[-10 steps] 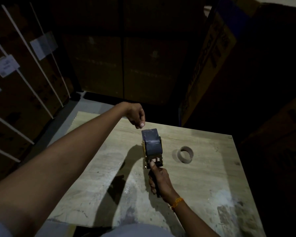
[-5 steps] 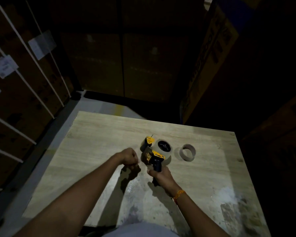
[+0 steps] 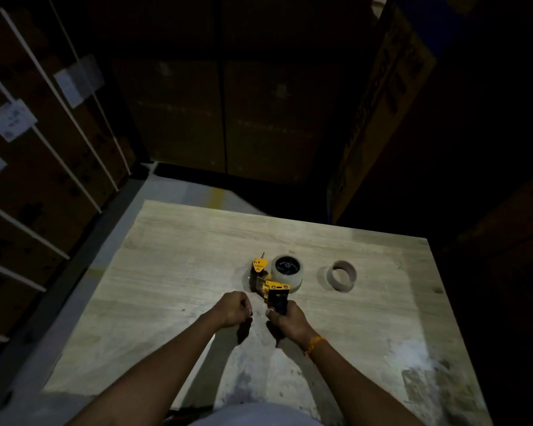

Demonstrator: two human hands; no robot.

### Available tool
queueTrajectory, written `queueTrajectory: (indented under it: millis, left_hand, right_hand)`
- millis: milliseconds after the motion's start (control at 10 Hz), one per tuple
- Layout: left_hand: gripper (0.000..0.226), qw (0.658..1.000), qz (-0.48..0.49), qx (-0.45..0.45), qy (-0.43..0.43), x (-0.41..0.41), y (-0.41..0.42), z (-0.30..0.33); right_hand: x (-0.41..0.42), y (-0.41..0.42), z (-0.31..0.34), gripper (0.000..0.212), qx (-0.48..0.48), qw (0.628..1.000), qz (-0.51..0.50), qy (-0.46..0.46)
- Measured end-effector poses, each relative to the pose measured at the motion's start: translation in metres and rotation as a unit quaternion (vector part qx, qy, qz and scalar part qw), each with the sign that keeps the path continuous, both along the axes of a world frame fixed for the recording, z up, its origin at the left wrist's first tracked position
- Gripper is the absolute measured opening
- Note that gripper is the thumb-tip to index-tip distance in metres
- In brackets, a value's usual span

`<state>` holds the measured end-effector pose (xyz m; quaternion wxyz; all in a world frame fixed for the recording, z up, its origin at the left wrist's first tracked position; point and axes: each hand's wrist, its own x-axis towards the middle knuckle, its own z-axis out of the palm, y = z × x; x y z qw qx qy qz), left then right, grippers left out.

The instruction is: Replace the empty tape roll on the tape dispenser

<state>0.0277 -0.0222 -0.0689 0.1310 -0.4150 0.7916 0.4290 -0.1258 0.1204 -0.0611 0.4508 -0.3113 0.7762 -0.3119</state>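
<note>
A yellow and black tape dispenser (image 3: 270, 282) lies on its side on the wooden table (image 3: 173, 272), with a full clear tape roll (image 3: 286, 272) mounted on its hub. My right hand (image 3: 285, 319) grips the dispenser's black handle. My left hand (image 3: 234, 309) is a closed fist just left of the handle, fingers pinched together; whether it holds a tape end is too small to tell. The empty brown cardboard core (image 3: 341, 275) stands on the table to the right of the dispenser, apart from it.
Strapped cardboard boxes (image 3: 43, 167) with white labels stack on the left. More dark boxes (image 3: 382, 96) rise behind and to the right of the table. The table's near right corner (image 3: 428, 373) is stained. Grey floor (image 3: 179, 186) shows beyond the far edge.
The dispenser went from held upright to lying on its side on the table. My left hand drew back from above the dispenser and closed into a fist beside the handle.
</note>
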Motion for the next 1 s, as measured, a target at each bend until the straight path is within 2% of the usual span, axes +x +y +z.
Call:
queueTrajectory:
  millis: [100,300,400,500,700,800,900,1000]
  left_hand:
    - [0.024,1.0,-0.001,0.003,0.014,0.007,0.0,-0.006]
    - [0.025,1.0,-0.021,-0.003,0.005,0.011,0.001,-0.011]
    - [0.023,1.0,-0.028,-0.009,0.003,0.011,0.003,-0.014]
    - [0.024,1.0,-0.03,-0.006,0.002,0.009,0.004,-0.013]
    - [0.023,0.999,-0.034,-0.001,-0.002,0.005,0.006,-0.009]
    - [0.006,0.999,-0.038,-0.008,0.002,0.002,0.007,-0.007]
    - [0.014,0.998,-0.059,-0.017,-0.007,-0.001,0.002,-0.002]
    - [0.014,0.996,-0.042,-0.077,-0.023,-0.005,-0.013,0.0]
  right_hand:
    - [0.001,0.0,0.001,0.014,0.001,1.0,0.004,0.011]
    - [0.0,0.0,0.002,0.009,0.029,0.998,0.022,0.046]
    - [0.001,0.001,0.003,0.02,0.062,0.996,0.035,0.048]
    - [-0.001,0.004,-0.001,0.043,0.099,0.99,0.068,0.076]
    - [-0.009,0.008,0.004,0.049,0.123,0.978,0.125,0.116]
    - [-0.018,0.009,0.008,0.061,0.135,0.967,0.167,0.137]
    - [-0.029,0.007,0.014,0.074,0.154,0.951,0.204,0.174]
    - [-0.049,0.001,0.02,0.062,0.128,0.947,0.183,0.231]
